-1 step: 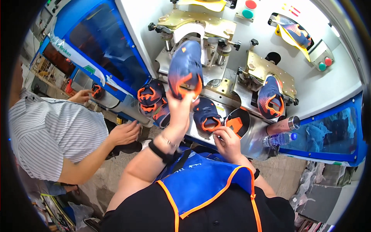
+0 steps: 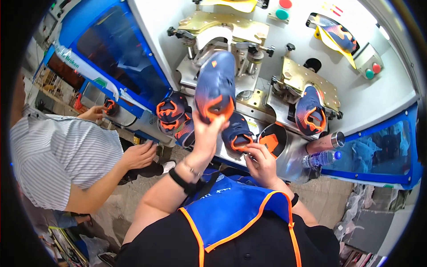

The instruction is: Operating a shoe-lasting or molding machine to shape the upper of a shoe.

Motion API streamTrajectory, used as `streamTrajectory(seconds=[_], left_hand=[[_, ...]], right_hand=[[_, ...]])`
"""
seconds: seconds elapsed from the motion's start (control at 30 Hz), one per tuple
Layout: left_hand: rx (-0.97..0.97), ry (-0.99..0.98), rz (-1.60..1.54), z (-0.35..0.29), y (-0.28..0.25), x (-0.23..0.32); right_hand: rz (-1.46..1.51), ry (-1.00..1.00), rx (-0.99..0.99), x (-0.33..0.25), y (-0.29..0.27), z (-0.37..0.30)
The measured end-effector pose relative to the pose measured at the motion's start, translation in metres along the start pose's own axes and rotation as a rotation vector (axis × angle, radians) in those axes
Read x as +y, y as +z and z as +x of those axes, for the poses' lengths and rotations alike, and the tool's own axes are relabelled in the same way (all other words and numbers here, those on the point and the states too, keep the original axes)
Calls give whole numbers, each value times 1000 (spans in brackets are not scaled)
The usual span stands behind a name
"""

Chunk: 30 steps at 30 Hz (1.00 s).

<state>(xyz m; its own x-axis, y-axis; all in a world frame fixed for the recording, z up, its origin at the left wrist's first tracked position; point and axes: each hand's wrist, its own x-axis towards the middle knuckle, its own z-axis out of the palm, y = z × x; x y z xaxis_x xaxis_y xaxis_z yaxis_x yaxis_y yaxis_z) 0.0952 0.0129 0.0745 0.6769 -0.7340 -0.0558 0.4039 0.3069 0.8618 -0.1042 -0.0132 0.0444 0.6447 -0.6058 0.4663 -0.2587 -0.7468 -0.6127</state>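
Note:
My left hand [image 2: 206,131] grips a dark blue and orange shoe upper [image 2: 216,75] by its heel opening. Its toe points away from me, raised in front of the left clamp station [image 2: 224,26]. On the metal ledge below sits a second upper [image 2: 239,129], the same colours, partly covered by the raised one. The fingers of my right hand [image 2: 262,163] are closed at the orange collar of this second upper. Just right of it lies a dark piece with an orange tongue-shaped part [image 2: 270,142]. More uppers [image 2: 172,111] are stacked left of my left hand.
Another upper [image 2: 311,111] rests at the right clamp station [image 2: 307,80]. A pink flask [image 2: 324,143] and a plastic water bottle [image 2: 319,159] lie at the ledge's right end. Close on my left, a person in a striped shirt [image 2: 75,155] works at a neighbouring machine.
My left hand has brought the raised upper slightly down toward me. My right hand stays at the second upper's collar. The whole view has shifted a little.

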Motion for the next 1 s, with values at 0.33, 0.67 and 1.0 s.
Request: streamTrajectory(seconds=[0.33, 0.67, 1.0], left_hand=[[-1031, -325, 356, -48, -19, -43], [-1217, 755, 1832, -30, 23, -147], [-1116, 527, 1472, -15, -7, -116]], right_hand=[[39, 88, 42, 5, -15, -47], [-313, 420, 203, 26, -70, -186], [-693, 651, 142, 68, -62, -130]])
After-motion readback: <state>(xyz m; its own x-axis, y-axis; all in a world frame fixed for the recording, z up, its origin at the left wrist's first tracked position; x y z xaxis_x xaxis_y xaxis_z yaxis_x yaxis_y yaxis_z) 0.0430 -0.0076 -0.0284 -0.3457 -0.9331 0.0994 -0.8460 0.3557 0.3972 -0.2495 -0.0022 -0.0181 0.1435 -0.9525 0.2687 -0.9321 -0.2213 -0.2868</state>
